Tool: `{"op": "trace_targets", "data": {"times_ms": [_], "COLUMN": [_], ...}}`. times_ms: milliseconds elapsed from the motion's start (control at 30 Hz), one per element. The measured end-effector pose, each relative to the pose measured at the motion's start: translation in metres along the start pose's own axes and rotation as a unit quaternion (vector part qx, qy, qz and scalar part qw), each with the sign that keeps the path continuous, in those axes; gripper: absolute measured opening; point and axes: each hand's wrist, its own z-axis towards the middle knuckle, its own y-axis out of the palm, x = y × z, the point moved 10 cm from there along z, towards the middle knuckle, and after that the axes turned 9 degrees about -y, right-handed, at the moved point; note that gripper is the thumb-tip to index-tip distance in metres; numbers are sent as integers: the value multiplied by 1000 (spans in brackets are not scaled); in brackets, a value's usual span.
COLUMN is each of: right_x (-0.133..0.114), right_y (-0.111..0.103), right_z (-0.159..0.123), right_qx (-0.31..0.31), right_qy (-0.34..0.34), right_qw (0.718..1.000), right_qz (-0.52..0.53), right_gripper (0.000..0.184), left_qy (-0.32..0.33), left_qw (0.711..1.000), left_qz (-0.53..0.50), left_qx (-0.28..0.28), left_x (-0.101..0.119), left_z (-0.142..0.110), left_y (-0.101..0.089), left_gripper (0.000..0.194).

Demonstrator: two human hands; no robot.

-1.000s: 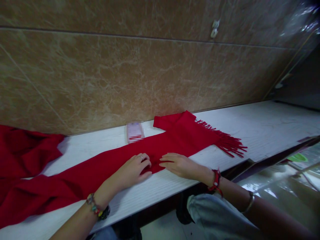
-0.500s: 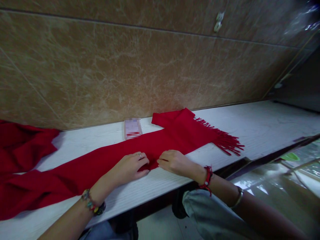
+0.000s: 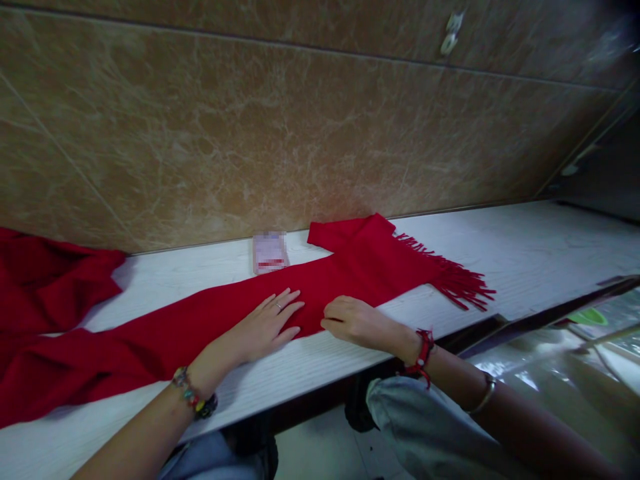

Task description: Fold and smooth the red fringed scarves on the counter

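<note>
A long red scarf with a fringed end lies stretched along a white board-like surface. Flat on its middle part rests my left hand, open, fingers spread toward the right. My right hand is closed at the scarf's near edge, thumb and fingers pinched on the cloth. Near the fringe the fabric is folded over, with a short length angled toward the wall. On the left side, the scarf runs loosely wrinkled out of view.
A small pale packet, partly blurred, lies behind the scarf. More red cloth is bunched at the far left against the brown tiled wall. A green bowl-like item shows below the surface at right.
My left hand has opened from curled fingers and now lies flat on the scarf. My right hand keeps its pinch at the near edge. The view has shifted slightly.
</note>
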Motion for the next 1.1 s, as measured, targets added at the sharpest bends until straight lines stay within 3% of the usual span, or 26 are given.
{"op": "trace_targets", "data": {"times_ms": [133,333,400,500,567,633,767,1100], "right_x": [2,3,14,44,63,73,70,76], "right_y": [-1,-9,-11,-13,-10,2,28,30], "right_z": [-4,-12,-18,-34,-48,-59,-73,-93], "right_qx": [22,67,83,108,81,16,-92,-107], "right_qy": [7,3,32,135,207,253,263,266], "right_qw": [999,993,988,978,971,965,957,956], "right_qz": [22,95,126,120,87,66,82,66], "right_gripper": [18,20,20,23,32,43,48,50], "left_qy": [-4,38,50,59,60,55,34,35], "left_qw": [998,998,996,994,994,994,993,993], "left_qz": [-6,-14,-26,-36,-41,-47,-43,-36], "left_qx": [-55,-48,-63,-79,-83,-86,-100,-110], "left_x": [-6,8,12,14,15,15,15,10], "left_z": [-1,-1,-2,-3,-3,-3,-2,-4], "left_y": [15,8,9,10,9,9,11,11], "left_gripper": [50,45,43,42,43,42,43,43]}}
